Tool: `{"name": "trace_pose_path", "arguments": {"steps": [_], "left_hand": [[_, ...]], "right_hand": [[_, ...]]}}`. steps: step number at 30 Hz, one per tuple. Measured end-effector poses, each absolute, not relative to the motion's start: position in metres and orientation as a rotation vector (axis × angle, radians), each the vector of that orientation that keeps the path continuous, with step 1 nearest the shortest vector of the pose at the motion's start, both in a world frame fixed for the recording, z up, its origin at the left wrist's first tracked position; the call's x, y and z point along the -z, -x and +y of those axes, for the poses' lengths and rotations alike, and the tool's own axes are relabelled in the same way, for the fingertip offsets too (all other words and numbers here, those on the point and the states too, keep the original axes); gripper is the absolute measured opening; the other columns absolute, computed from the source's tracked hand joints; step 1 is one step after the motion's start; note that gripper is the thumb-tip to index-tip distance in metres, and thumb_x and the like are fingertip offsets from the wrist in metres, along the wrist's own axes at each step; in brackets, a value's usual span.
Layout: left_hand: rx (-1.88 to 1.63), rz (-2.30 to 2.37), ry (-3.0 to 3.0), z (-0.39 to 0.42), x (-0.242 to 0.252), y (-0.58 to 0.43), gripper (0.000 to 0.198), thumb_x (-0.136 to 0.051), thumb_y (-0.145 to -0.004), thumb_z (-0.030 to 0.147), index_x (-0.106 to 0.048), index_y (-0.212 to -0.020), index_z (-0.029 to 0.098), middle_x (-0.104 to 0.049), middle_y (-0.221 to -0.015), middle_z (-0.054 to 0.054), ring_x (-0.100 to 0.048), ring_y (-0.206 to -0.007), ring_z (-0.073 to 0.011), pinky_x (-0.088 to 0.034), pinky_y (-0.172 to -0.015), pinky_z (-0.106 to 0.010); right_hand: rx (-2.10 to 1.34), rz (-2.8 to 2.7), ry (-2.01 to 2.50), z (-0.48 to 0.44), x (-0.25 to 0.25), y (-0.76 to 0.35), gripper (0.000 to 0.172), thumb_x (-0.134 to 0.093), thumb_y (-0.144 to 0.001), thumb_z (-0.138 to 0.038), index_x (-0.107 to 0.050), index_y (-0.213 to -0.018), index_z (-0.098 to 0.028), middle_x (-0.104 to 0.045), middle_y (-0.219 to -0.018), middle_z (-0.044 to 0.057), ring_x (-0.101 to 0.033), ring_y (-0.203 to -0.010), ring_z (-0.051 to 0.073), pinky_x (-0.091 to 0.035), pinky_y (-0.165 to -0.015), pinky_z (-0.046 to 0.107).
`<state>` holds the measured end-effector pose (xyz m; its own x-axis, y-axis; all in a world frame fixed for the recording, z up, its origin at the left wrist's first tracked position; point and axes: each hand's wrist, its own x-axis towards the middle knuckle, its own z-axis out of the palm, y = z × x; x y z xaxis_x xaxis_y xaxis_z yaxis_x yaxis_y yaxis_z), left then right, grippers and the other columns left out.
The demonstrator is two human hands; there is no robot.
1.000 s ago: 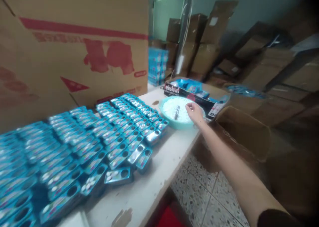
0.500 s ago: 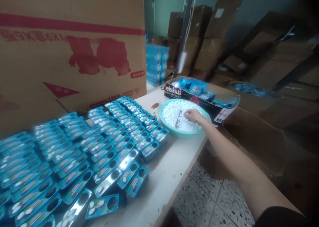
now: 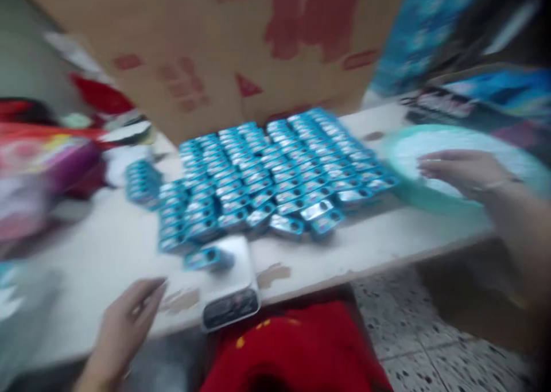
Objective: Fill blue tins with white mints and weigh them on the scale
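My right hand (image 3: 465, 171) is over the green bowl (image 3: 408, 200) of white tablets (image 3: 413, 151), its fingers closed together. Whatever they may hold is too blurred to make out. At lower left, my left hand (image 3: 129, 317) hovers by the table's front edge, fingers stretched out and nothing visible in them. Just right of it sits a small white scale (image 3: 239, 260) with a dark display, and one blue tin (image 3: 204, 258) rests on top. Behind the scale stand close rows of blue tins (image 3: 258, 179), several with white tablets showing on top in the earlier frame.
A large cardboard box (image 3: 206, 47) stands behind the tins. Blurred red and purple packages (image 3: 69, 162) lie at the left. Beyond the bowl is an open carton (image 3: 451, 105) with blue packets. A red garment (image 3: 297, 346) is below the table edge.
The view has swung left and down, bringing the scale, the single tin on it and my left hand into sight. My right hand is still at the bowl.
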<state>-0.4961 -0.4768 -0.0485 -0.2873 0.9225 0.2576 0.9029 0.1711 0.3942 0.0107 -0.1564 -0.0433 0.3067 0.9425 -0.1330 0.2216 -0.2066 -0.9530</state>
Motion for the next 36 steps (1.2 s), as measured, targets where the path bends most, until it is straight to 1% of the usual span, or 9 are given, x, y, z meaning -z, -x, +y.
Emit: {"name": "trace_pose_path", "arguments": {"steps": [3,7,9,13,17,21,27,33,36], "left_hand": [[-0.697,2.395,-1.769,-0.503,0.064,0.506,0.029,-0.050,-0.086,0.051,-0.065,-0.082,0.026,-0.068,-0.080,-0.002,-0.062,-0.070,-0.0189,-0.051,-0.062,-0.031],[-0.790,2.361,-1.730,-0.522,0.078,0.504,0.026,-0.049,-0.089,0.042,-0.065,-0.087,0.021,-0.067,-0.085,-0.005,-0.062,-0.078,-0.0188,-0.049,-0.068,-0.030],[-0.835,2.341,-1.706,-0.536,0.083,0.501,0.024,-0.049,-0.090,0.040,-0.065,-0.089,0.022,-0.067,-0.088,-0.005,-0.062,-0.082,-0.0189,-0.049,-0.072,-0.030],[-0.915,2.326,-1.634,-0.562,0.093,0.502,0.024,-0.050,-0.090,0.041,-0.065,-0.090,0.022,-0.066,-0.087,-0.005,-0.062,-0.080,-0.0187,-0.049,-0.070,-0.029],[-0.955,2.327,-1.595,-0.576,0.103,0.507,0.025,-0.051,-0.090,0.042,-0.064,-0.087,0.021,-0.067,-0.086,-0.004,-0.062,-0.080,-0.0189,-0.049,-0.071,-0.029],[-0.956,2.333,-1.562,-0.579,0.110,0.512,0.026,-0.051,-0.089,0.042,-0.064,-0.087,0.019,-0.066,-0.085,-0.004,-0.061,-0.078,-0.0181,-0.048,-0.071,-0.028],[-0.977,2.288,-1.515,-0.572,0.120,0.512,0.025,-0.050,-0.090,0.040,-0.064,-0.093,0.019,-0.065,-0.089,-0.005,-0.059,-0.082,-0.0180,-0.046,-0.073,-0.029],[-0.975,2.275,-1.482,-0.568,0.123,0.508,0.025,-0.051,-0.090,0.039,-0.065,-0.092,0.018,-0.066,-0.091,-0.005,-0.059,-0.084,-0.0182,-0.046,-0.077,-0.030],[-0.991,2.264,-1.469,-0.568,0.123,0.508,0.024,-0.051,-0.090,0.038,-0.065,-0.094,0.018,-0.066,-0.093,-0.005,-0.060,-0.087,-0.0177,-0.046,-0.079,-0.029]], "right_hand": [[-1.260,-1.530,1.444,-0.196,0.029,0.084,0.006,-0.071,-0.073,-0.012,-0.074,-0.076,-0.017,-0.067,-0.063,0.002,-0.055,-0.050,0.008,-0.044,-0.050,0.024],[-1.508,-2.158,0.873,-0.264,0.006,0.217,0.005,-0.069,-0.072,-0.017,-0.074,-0.073,-0.020,-0.061,-0.052,-0.002,-0.053,-0.047,0.011,-0.040,-0.046,0.024],[-1.332,-2.395,0.686,-0.287,0.003,0.270,0.013,-0.067,-0.071,-0.010,-0.072,-0.067,-0.021,-0.065,-0.060,-0.002,-0.055,-0.054,0.011,-0.041,-0.054,0.025],[-1.019,-2.768,0.534,-0.305,0.018,0.332,0.017,-0.063,-0.072,-0.006,-0.072,-0.070,-0.021,-0.068,-0.072,0.001,-0.058,-0.067,0.015,-0.041,-0.063,0.026],[-0.745,-3.030,0.559,-0.312,0.034,0.352,0.018,-0.059,-0.078,-0.008,-0.071,-0.088,-0.017,-0.069,-0.087,0.008,-0.059,-0.078,0.019,-0.039,-0.064,0.027],[-0.546,-3.137,0.546,-0.318,0.034,0.355,0.027,-0.056,-0.080,-0.008,-0.066,-0.105,-0.013,-0.066,-0.100,0.014,-0.058,-0.085,0.021,-0.039,-0.066,0.027],[-0.489,-3.210,0.530,-0.325,0.028,0.359,0.016,-0.053,-0.082,-0.005,-0.067,-0.083,-0.010,-0.062,-0.100,0.015,-0.055,-0.083,0.019,-0.038,-0.070,0.028],[-0.655,-3.021,0.556,-0.321,0.023,0.359,0.012,-0.057,-0.080,-0.005,-0.067,-0.079,-0.011,-0.062,-0.090,0.010,-0.054,-0.083,0.017,-0.039,-0.073,0.027],[-0.963,-2.771,0.607,-0.314,0.017,0.351,0.010,-0.059,-0.079,-0.007,-0.066,-0.076,-0.012,-0.062,-0.074,0.004,-0.055,-0.071,0.013,-0.042,-0.069,0.027]]}}
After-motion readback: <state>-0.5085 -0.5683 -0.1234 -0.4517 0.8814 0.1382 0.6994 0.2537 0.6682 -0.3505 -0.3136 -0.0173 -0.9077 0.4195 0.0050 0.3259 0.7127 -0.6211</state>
